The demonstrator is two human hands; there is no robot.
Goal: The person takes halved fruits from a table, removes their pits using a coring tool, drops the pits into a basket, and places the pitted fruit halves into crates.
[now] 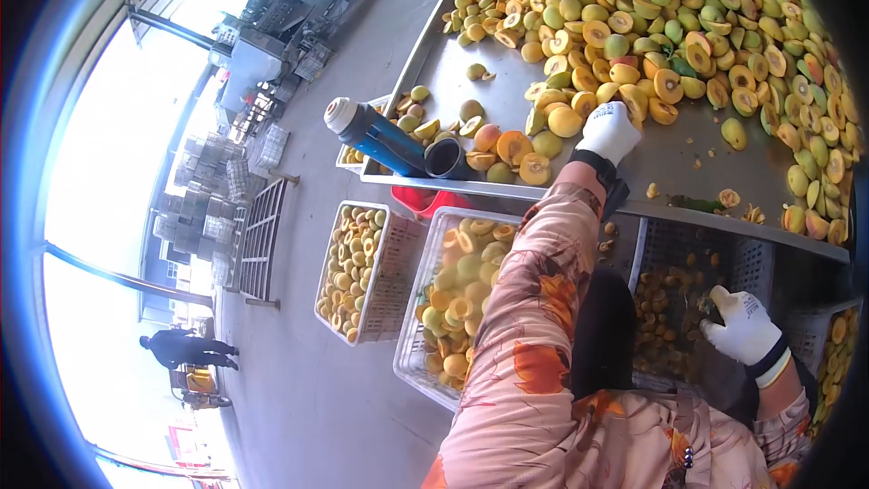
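My left hand (611, 131), in a white glove, is closed at the near edge of the pile of cut yellow-green fruit (652, 27) on the metal table (444, 72). Fruit halves touch its knuckles; what its fingers hold, if anything, is hidden. Lower right, my right hand (747, 326), also gloved, hangs over a crate (751, 258) of small brown-yellow pieces. Its thumb and fingers curl round something small and dark that I cannot make out.
A blue thermos (380, 140) and a dark cup (445, 159) stand at the table's left corner. Below are a fruit-filled crate (412, 353), another crate (385, 281) and a red container (421, 199). Far left, a person (190, 349) is near a cart; stacked crates (204, 217) stand behind.
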